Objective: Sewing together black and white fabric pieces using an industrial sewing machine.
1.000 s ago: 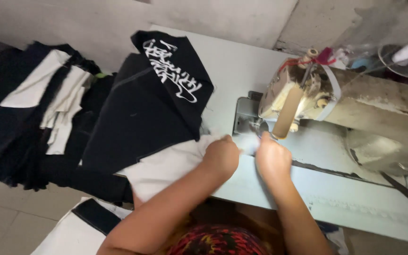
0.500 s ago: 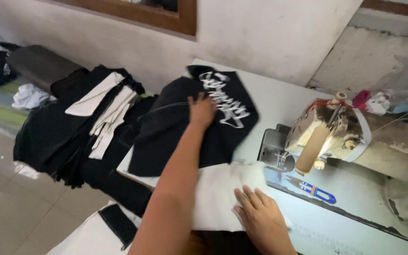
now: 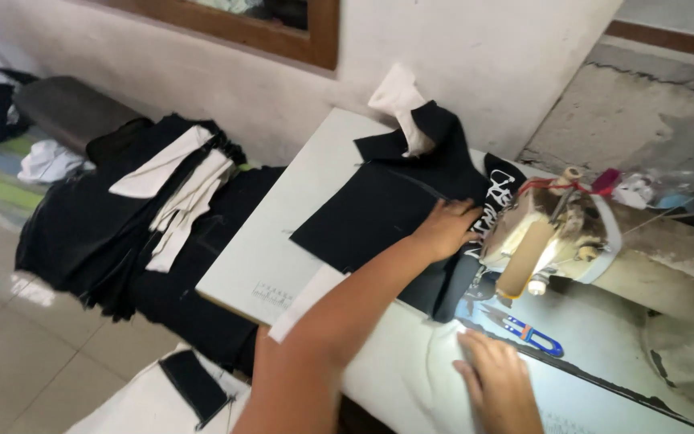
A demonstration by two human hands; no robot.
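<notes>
Head camera is showing the left hand (image 3: 446, 227) pressing flat on the black cloth (image 3: 387, 209), now dragged closer to the sewing machine (image 3: 556, 233) on the worktop (image 3: 283, 249); the right hand (image 3: 498, 384) is resting spread on white fabric (image 3: 443, 354), ready for feeding.

We reach our left arm forward and across, forearm bare and stretched out, and lay our left hand (image 3: 446, 227) palm down, fingers together and slightly curled, pressing flat. Our right hand (image 3: 498, 387) rests lower and nearer to us, palm down too, fingers spread and pointing forward. Neither hand closes around anything; both lie flat, well apart from each other.
</notes>
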